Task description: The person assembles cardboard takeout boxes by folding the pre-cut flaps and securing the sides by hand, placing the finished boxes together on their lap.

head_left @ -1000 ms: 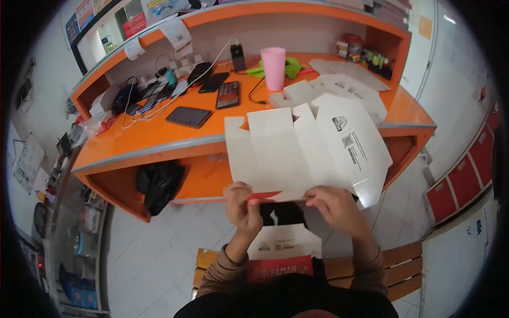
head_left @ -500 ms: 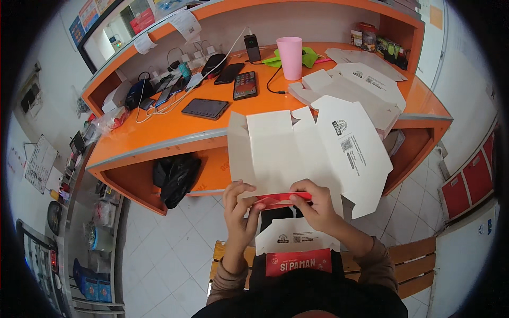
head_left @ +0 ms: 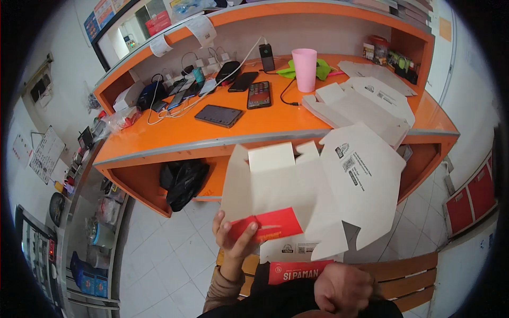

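One hand, the left (head_left: 236, 238), pinches the red flap (head_left: 278, 223) of an unfolded white carton (head_left: 281, 185) before the orange desk (head_left: 175, 132); held at that edge alone, the carton could sag or crease under its own weight; a second carton's red panel (head_left: 294, 270) shows below; the right hand (head_left: 343, 289) is curled and blurred, its grip impossible to tell.

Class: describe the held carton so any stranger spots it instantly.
Find the orange desk. In front, the left hand grips the white, partly folded carton by its red flap. Unlike the desk cartons and lap carton, it is held up.
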`<state>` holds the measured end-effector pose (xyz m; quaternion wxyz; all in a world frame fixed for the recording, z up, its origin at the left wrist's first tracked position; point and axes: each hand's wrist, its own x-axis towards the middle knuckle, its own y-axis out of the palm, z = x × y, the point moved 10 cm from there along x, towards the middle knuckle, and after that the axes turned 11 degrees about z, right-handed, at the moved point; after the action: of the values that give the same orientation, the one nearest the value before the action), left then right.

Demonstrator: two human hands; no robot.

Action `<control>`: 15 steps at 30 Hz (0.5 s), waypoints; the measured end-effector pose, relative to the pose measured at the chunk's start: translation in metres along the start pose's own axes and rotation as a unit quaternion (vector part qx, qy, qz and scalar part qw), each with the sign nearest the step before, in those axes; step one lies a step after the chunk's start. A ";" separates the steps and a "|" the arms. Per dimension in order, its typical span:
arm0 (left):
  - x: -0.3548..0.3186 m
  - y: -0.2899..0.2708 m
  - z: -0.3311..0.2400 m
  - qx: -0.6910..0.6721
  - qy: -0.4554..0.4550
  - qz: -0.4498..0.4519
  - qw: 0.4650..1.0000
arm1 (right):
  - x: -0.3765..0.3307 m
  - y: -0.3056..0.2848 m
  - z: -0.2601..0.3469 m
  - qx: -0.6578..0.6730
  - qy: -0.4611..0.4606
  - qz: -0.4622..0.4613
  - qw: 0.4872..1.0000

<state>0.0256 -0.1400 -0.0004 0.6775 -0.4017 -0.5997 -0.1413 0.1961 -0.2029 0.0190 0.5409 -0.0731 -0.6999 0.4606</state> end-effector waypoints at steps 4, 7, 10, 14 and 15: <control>-0.010 0.005 -0.032 -0.036 0.005 0.106 0.994 | -0.040 0.025 -0.034 0.172 0.102 -0.169 0.965; -0.027 0.013 -0.040 -0.005 -0.030 0.157 0.987 | -0.016 0.047 -0.058 0.362 0.101 -0.195 0.906; -0.033 0.026 -0.036 -0.005 -0.052 0.220 0.974 | 0.000 0.065 -0.065 0.426 0.055 -0.090 0.898; -0.039 0.036 -0.035 0.046 -0.045 0.268 0.961 | -0.002 0.088 -0.073 0.373 0.145 -0.045 0.915; -0.041 0.035 -0.034 0.027 -0.051 0.252 0.966 | -0.013 0.098 -0.087 0.418 0.237 -0.067 0.874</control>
<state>0.0626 -0.1540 -0.0503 0.6706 -0.5277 -0.5164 0.0711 0.2344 -0.1058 -0.0621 0.7003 0.0995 -0.2959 0.6419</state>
